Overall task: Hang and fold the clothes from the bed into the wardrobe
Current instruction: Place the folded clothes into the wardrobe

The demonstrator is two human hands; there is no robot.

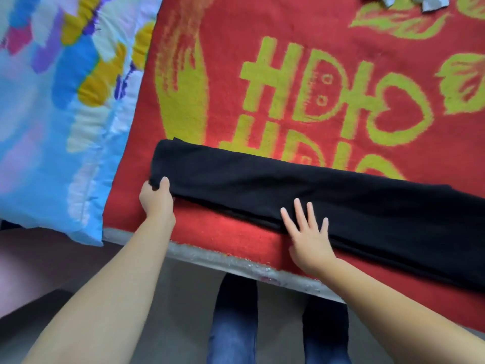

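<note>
Hands (157,199) (308,232) flatten long black knit garment (341,203).

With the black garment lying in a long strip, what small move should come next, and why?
Probably fold the left end over toward the middle. The left hand already grips that end of the black garment, while the right hand presses flat on it, anchoring the strip on the red blanket.

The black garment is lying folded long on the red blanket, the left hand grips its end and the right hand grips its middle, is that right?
Not quite. In the head view the right hand rests flat with fingers spread on the black garment, not gripping it. The left hand does grip its end on the red blanket.
</note>
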